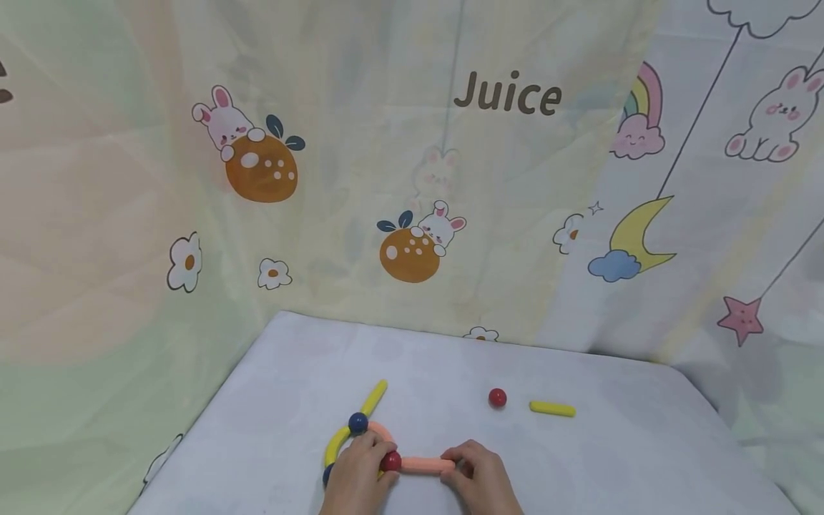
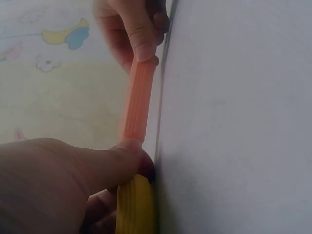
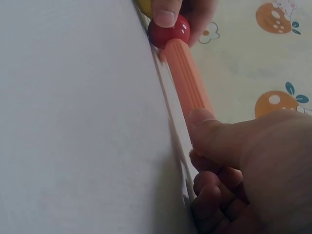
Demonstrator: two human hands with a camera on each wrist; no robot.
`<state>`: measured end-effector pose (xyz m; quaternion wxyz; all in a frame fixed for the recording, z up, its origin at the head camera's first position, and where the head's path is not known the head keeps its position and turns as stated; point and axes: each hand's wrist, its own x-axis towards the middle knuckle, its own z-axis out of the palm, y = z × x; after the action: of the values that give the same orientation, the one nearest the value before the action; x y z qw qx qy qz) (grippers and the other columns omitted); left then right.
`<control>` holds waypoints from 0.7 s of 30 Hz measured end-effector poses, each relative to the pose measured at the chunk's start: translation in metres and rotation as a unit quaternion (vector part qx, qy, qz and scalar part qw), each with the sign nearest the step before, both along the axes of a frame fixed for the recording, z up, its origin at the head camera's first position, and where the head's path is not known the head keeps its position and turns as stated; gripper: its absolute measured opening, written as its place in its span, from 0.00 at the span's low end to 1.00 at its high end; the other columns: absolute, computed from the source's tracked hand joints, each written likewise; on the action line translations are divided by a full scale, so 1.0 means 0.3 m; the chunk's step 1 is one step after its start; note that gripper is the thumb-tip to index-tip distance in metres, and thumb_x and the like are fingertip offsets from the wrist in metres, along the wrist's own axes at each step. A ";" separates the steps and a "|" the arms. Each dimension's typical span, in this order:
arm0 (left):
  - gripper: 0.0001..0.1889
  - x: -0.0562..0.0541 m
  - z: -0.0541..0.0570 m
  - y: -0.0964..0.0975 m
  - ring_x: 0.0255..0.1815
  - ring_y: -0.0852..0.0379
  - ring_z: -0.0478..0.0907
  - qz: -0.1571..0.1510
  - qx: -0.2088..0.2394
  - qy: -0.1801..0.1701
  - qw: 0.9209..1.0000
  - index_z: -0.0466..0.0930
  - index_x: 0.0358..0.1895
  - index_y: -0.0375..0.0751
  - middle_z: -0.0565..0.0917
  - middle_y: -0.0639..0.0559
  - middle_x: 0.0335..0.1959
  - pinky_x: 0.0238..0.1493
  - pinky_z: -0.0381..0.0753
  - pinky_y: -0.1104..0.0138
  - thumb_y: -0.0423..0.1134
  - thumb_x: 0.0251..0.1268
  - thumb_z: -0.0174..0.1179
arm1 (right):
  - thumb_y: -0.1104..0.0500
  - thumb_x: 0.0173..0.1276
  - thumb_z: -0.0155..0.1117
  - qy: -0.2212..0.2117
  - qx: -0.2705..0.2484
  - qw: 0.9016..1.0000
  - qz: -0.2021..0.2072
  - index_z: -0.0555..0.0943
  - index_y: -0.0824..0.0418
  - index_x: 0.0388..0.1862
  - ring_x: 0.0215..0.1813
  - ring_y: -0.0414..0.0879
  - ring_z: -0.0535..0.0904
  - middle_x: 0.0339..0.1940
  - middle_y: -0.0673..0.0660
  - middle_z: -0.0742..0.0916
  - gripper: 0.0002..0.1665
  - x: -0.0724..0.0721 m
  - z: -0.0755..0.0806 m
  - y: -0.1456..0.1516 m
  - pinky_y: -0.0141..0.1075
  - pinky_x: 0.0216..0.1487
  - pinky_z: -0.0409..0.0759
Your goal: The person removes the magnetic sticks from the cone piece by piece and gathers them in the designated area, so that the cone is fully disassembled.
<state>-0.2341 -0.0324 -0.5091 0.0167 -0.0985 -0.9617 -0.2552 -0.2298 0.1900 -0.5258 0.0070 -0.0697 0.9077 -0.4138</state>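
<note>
My left hand pinches a red ball between thumb and fingers. From that ball a straight peach-coloured rod runs to the right, its end touching the ball. The rod's far end is pinched by my right hand, whose thumb lies along the ridged side. Beside the left hand is a joined ring of curved pieces: a yellow one, a peach one and a blue ball. A straight yellow rod sticks out from that ball. Another blue ball is partly hidden by the left hand.
On the white table, a loose red ball and a short yellow rod lie behind and to the right of the hands. A printed cloth hangs along the table's back and sides.
</note>
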 end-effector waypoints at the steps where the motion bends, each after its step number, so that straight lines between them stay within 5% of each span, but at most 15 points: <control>1: 0.19 0.000 0.001 0.001 0.34 0.61 0.70 -0.001 -0.001 -0.002 1.000 0.86 0.43 0.48 0.75 0.59 0.34 0.41 0.78 0.62 0.46 0.46 0.77 | 0.56 0.58 0.74 0.002 -0.001 1.000 0.002 0.86 0.51 0.41 0.29 0.36 0.70 0.31 0.43 0.80 0.11 0.000 0.001 0.003 0.29 0.28 0.70; 9: 0.19 0.008 0.008 0.002 0.35 0.62 0.71 -0.017 0.009 -0.013 1.000 0.86 0.44 0.48 0.76 0.60 0.35 0.40 0.79 0.63 0.45 0.46 0.77 | 0.56 0.62 0.71 0.003 -0.019 1.000 0.013 0.84 0.52 0.41 0.30 0.37 0.71 0.31 0.45 0.80 0.09 -0.007 -0.003 0.019 0.29 0.29 0.72; 15: 0.17 0.004 0.009 -0.002 0.35 0.61 0.73 -0.001 0.008 -0.019 1.000 0.86 0.43 0.48 0.77 0.59 0.36 0.40 0.79 0.62 0.43 0.47 0.76 | 0.59 0.65 0.68 -0.036 -0.082 0.995 -0.046 0.82 0.58 0.46 0.31 0.43 0.75 0.36 0.51 0.82 0.11 -0.007 -0.001 0.065 0.32 0.29 0.76; 21: 0.18 0.001 -0.002 0.006 0.35 0.62 0.71 -0.006 0.013 -0.013 1.000 0.86 0.46 0.47 0.76 0.59 0.36 0.40 0.79 0.63 0.43 0.49 0.75 | 0.58 0.63 0.70 -0.024 -0.058 0.991 -0.122 0.84 0.55 0.47 0.36 0.44 0.76 0.41 0.49 0.84 0.13 -0.009 0.013 0.138 0.32 0.34 0.77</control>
<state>-0.2336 -0.0305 -0.5098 0.0036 -0.1002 -0.9580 -0.2686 -0.2325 0.2315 -0.5217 -0.0255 0.0511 0.8832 -0.4655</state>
